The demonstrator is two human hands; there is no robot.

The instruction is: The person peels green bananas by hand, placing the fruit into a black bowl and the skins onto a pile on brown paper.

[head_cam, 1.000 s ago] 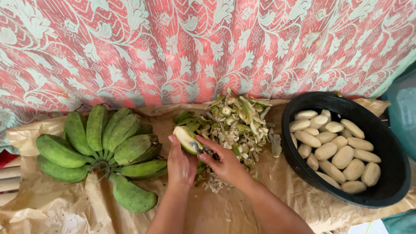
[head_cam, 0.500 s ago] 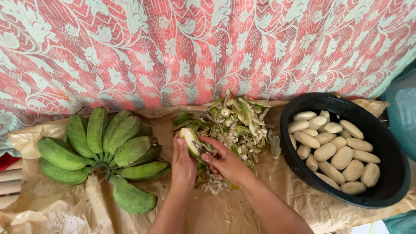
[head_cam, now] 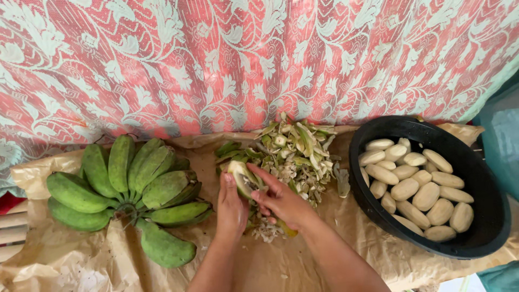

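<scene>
My left hand (head_cam: 231,208) grips a partly peeled green banana (head_cam: 240,177), its pale flesh showing at the top. My right hand (head_cam: 281,200) is closed around a knife whose yellowish handle end (head_cam: 286,229) pokes out below my palm, with the fingers pressed against the banana's side. Both hands work just in front of a pile of green peels (head_cam: 294,151). A bunch of unpeeled green bananas (head_cam: 127,186) lies to the left. A black bowl (head_cam: 489,189) on the right holds several peeled pale bananas (head_cam: 416,186).
Crumpled brown paper (head_cam: 65,265) covers the work surface. A red and white lace-patterned cloth (head_cam: 243,59) hangs along the back. A teal object (head_cam: 505,140) stands at the far right edge.
My hands have shifted slightly down and toward me, and the banana has turned in my left hand as the right hand works along its side.
</scene>
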